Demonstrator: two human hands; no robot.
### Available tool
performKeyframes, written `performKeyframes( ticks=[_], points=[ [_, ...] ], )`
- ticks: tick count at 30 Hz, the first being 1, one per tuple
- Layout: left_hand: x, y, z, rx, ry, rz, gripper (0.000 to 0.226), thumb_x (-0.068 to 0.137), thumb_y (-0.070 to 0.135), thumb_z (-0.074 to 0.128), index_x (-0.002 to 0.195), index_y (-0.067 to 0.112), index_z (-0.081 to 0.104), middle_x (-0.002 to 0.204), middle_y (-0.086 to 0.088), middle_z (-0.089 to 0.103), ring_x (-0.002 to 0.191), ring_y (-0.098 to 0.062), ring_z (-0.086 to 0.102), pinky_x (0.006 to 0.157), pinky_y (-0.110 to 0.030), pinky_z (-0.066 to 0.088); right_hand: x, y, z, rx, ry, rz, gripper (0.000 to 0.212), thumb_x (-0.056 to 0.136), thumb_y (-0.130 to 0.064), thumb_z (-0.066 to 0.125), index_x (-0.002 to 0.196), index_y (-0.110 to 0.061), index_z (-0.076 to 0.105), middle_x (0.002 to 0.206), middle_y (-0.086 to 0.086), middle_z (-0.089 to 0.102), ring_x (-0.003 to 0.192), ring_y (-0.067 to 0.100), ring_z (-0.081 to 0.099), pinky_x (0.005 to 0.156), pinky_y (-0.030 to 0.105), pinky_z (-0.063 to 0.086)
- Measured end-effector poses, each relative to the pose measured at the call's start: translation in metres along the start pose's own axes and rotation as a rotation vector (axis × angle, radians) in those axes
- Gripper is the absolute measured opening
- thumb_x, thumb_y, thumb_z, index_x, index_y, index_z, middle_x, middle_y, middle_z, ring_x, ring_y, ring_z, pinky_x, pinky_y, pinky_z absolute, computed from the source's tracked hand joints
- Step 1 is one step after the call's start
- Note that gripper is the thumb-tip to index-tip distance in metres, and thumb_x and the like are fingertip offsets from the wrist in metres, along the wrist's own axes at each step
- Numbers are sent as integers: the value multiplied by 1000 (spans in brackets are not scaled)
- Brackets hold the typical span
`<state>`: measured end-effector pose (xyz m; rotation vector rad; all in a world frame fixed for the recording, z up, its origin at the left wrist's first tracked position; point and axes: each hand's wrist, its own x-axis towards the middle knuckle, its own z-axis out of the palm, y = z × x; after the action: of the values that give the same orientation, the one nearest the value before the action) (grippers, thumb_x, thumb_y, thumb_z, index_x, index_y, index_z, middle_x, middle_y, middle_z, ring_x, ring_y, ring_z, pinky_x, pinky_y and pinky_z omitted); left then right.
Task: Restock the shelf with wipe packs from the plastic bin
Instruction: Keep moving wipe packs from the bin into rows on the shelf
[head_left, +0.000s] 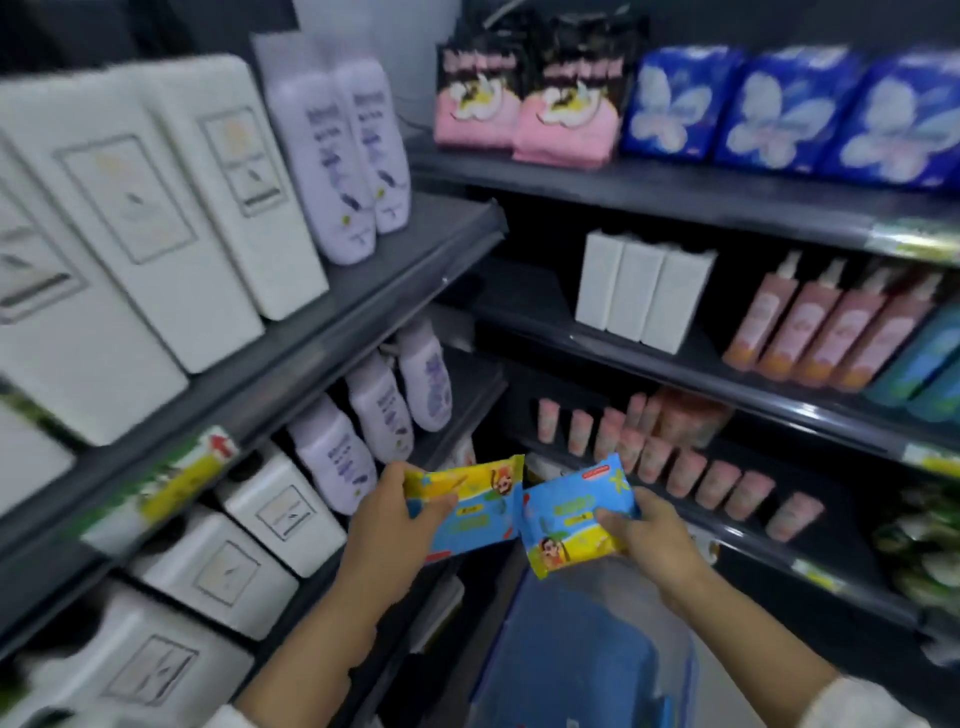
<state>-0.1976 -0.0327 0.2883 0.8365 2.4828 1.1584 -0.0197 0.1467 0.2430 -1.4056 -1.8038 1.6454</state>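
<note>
L pack (467, 512) just beside R pack (571, 525), both above bin (587, 654), w/ shelves (675, 366) behind.

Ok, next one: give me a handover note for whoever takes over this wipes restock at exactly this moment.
Left hand grips the left pack; right hand grips the right pack.
Both packs are held side by side above the plastic bin.
Done: two packs in hand, neither shelved yet.
Left: shelve both, then carry on from the bin; its contents are too blurred to count.
</note>
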Motion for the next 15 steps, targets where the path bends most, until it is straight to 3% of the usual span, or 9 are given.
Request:
performKeyframes(
  ticks=[2, 4, 6, 8, 10, 12, 15],
  points=[
    [-17, 9, -28, -146, 28, -30, 28, 86, 28, 65, 79, 16, 41, 73, -3, 52, 63, -13, 52, 51, -26, 41, -9, -22, 7, 21, -41, -41, 11, 83, -9, 67, 93, -6, 65, 94, 14, 72, 84, 33, 67, 80, 45, 53],
    [-39, 16, -55, -250, 57, -59, 25, 88, 22, 64, 81, 12, 42, 74, -6, 51, 55, -1, 54, 43, -18, 41, -17, -37, 17, 12, -98, -70, 27, 72, -21, 77, 92, -6, 65, 93, 16, 72, 85, 36, 67, 81, 50, 53],
    [-63, 19, -81, -230, 111, -65, 23, 88, 22, 63, 80, 13, 43, 71, -2, 51, 51, 2, 53, 41, -12, 37, -29, -54, 32, 42, -188, -67, 44, 64, -30, 83, 92, -4, 63, 87, 15, 71, 76, 31, 66, 73, 45, 54],
    [-85, 20, -105, -225, 188, -60, 21, 88, 25, 63, 80, 16, 45, 70, 1, 55, 54, 1, 55, 44, -13, 37, -50, -72, 47, 39, -306, -76, 20, 82, -15, 70, 93, -3, 60, 87, 14, 68, 75, 26, 64, 71, 38, 54],
    [-109, 19, -128, -239, 269, -53, 16, 87, 26, 64, 83, 19, 50, 75, 3, 62, 64, 0, 60, 55, -21, 48, -61, -83, 61, -2, -396, -89, 6, 88, -10, 63, 92, -7, 60, 92, 12, 69, 80, 24, 65, 75, 38, 56],
    [-139, 19, -152, -249, 379, -83, 13, 86, 25, 65, 87, 23, 52, 81, 3, 64, 76, -11, 63, 67, -36, 53, -77, -94, 78, -19, -521, -126, 4, 90, -10, 61, 93, -10, 61, 91, 10, 70, 80, 23, 66, 69, 35, 56],
    [-188, 15, -177, -249, 520, -134, 11, 87, 26, 64, 89, 27, 53, 85, -2, 62, 80, -17, 63, 64, -38, 54, -106, -104, 105, -47, -659, -198, 10, 90, -9, 60, 100, -6, 62, 92, 11, 69, 76, 24, 65, 60, 31, 53]
  ],
)
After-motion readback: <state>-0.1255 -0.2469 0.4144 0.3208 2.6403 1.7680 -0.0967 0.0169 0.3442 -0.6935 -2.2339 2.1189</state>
